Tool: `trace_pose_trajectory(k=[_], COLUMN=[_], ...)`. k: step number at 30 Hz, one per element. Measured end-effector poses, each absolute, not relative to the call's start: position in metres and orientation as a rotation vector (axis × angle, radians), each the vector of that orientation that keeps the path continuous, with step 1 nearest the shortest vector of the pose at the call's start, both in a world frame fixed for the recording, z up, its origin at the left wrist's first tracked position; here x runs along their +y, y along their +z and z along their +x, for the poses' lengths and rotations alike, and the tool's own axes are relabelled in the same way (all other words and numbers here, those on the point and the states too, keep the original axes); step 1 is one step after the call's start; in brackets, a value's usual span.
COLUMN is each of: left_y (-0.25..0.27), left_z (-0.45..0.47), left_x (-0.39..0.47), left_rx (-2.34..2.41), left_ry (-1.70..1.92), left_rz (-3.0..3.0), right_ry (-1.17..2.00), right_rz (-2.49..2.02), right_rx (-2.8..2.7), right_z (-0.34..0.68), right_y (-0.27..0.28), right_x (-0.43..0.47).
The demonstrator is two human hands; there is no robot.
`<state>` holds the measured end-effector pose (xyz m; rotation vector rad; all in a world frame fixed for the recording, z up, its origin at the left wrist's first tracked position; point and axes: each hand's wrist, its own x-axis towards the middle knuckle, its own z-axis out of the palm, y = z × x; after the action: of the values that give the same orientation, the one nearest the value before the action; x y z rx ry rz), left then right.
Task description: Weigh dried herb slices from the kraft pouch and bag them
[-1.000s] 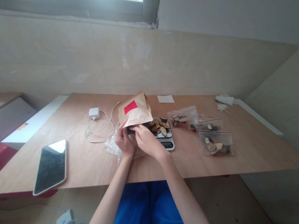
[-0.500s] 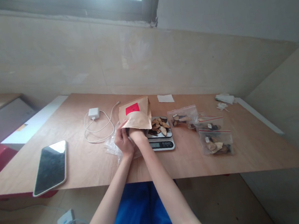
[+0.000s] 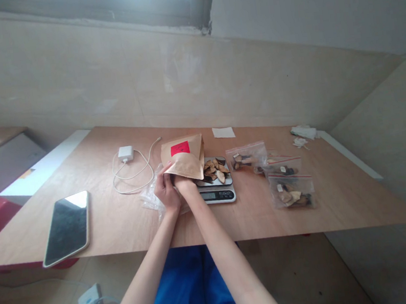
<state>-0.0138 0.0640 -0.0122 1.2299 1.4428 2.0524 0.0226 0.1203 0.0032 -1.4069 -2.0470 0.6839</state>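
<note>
My left hand (image 3: 166,190) is closed on the edge of a brown kraft paper bag (image 3: 189,162) with a red label. The bag's mouth faces me, and my right hand (image 3: 185,185) reaches inside it up to the wrist, so its fingers are hidden. Just right of the bag, dried brown-and-cream slices (image 3: 215,170) lie on the plate of a digital kitchen scale (image 3: 226,196). The bag covers the scale's left part. Under and beside my left hand are crumpled clear plastic bags (image 3: 150,198).
Several zip bags of dried slices (image 3: 291,193) lie to the right. A tablet (image 3: 67,225) rests at the table's left, near a white charger (image 3: 126,154) and its looped cable. White paper (image 3: 223,132) lies behind the scale, and crumpled white plastic (image 3: 304,132) at the far right.
The bag's right side has tipped slightly lower over the scale. My right hand stays in its mouth, and my left hand keeps its hold. The whole view has shifted a little.
</note>
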Motion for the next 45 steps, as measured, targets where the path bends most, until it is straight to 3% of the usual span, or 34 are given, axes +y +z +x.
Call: trace_pose_trajectory(k=[19,31,36,45], left_y=[-0.012,-0.012,-0.014,-0.011], left_z=[-0.014,-0.014,-0.015,-0.014], left_x=[0.063,0.064,0.065,0.064], left_rx=[1.413,1.484,1.533,1.468], left_ry=[2.079,2.076,2.067,2.129], left_rz=[1.303,1.248,1.194,1.200], right_ry=[0.631,0.330,0.047,0.017], right_rz=[-1.608,-1.735,-1.608,-1.239], right_rx=[-2.087,-2.069,-1.987,-1.689], right_z=[0.031,0.039,0.044,0.093], right_y=[0.025,0.031,0.024,0.004], right_x=[0.092,0.056,0.035,0.007])
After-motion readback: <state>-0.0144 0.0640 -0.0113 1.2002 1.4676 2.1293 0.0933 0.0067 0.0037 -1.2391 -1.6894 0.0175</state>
